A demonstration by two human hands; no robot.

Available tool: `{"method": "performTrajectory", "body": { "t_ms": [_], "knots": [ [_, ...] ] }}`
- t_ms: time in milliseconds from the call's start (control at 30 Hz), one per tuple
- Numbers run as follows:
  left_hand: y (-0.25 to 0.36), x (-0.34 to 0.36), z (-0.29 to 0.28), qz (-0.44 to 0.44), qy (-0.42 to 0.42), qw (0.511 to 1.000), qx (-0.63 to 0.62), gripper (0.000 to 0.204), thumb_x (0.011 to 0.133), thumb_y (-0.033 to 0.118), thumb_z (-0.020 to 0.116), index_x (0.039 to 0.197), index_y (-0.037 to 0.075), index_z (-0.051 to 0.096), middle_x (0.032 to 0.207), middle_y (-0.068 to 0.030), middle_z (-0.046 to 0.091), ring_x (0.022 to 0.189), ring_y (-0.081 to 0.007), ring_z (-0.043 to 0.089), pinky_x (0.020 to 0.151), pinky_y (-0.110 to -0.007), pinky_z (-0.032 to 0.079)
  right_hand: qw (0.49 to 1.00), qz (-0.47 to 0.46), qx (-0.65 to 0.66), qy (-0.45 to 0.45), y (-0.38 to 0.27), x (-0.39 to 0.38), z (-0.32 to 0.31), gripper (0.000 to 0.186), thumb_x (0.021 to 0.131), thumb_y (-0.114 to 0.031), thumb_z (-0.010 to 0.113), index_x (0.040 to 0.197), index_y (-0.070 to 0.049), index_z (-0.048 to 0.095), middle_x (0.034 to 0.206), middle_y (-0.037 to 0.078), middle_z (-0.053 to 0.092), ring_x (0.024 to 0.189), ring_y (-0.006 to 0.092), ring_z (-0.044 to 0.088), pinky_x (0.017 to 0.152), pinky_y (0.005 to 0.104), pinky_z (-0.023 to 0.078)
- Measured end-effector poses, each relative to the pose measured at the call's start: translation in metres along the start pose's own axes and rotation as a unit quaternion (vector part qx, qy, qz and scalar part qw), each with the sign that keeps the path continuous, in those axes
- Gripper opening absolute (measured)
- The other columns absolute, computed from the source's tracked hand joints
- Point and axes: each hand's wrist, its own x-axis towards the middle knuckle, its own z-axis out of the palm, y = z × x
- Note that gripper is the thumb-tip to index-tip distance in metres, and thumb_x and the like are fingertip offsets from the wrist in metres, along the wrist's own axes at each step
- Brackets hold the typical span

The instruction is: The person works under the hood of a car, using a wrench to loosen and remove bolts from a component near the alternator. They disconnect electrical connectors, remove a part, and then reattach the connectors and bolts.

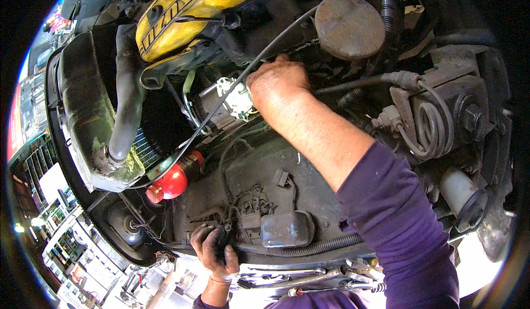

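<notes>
My right hand (279, 85) reaches down into the engine bay with its fingers curled; their tips and whatever they grip are hidden. Right beside it sits a silvery alternator (238, 100), brightly lit. A thin black cable (265, 50) runs past the knuckles. Lower down, my left hand (214, 249), blackened with grease, is at the near edge of the frame. Its fingers are loosely bent, the thumb stands apart, and nothing shows in it. Close above that hand are wiring connectors (254, 204) and a small blue-grey box (284, 230).
A radiator (144, 149) with a thick hose (122, 93) is at the left. Near it lies a red bottle-shaped object (171, 183). A yellow engine cover (190, 13) and a rusty round cap (349, 27) are at the far side. Wrenches (309, 278) lie along the near edge.
</notes>
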Motion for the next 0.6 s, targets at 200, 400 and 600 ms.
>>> {"method": "performTrajectory", "body": {
  "t_ms": [200,400,600],
  "knots": [
    [-0.001,-0.001,0.001,0.000,0.006,1.000,-0.005,0.041,0.082,0.026,0.063,0.111,-0.002,0.065,0.109,-0.0226,0.061,0.105,-0.0397,0.057,0.098,-0.054,0.044,0.998,0.041,-0.023,0.045,0.010,-0.012,-0.013,0.046,0.093,-0.024,0.072,0.137,-0.011,0.068,0.147,0.011,0.060,0.137,0.0337,0.053,0.105,0.0521,0.045],
    [0.000,-0.002,-0.001,0.000,0.002,1.000,-0.004,0.041,0.082,0.027,0.063,0.111,-0.002,0.065,0.109,-0.0221,0.060,0.106,-0.0396,0.057,0.099,-0.054,0.044,0.999,0.013,-0.021,0.024,0.013,-0.004,-0.003,0.040,0.097,-0.018,0.066,0.136,-0.014,0.067,0.146,0.009,0.061,0.133,0.0324,0.056,0.102,0.0453,0.053],
    [0.003,-0.005,-0.003,-0.006,0.002,1.000,-0.002,0.040,0.082,0.026,0.064,0.111,-0.002,0.065,0.110,-0.0221,0.060,0.106,-0.0401,0.057,0.099,-0.055,0.044,0.999,-0.014,0.046,-0.012,0.016,0.002,0.009,0.057,0.096,-0.018,0.071,0.150,-0.011,0.055,0.161,0.011,0.045,0.149,0.0404,0.040,0.114,0.0622,0.038]
  ]
}}
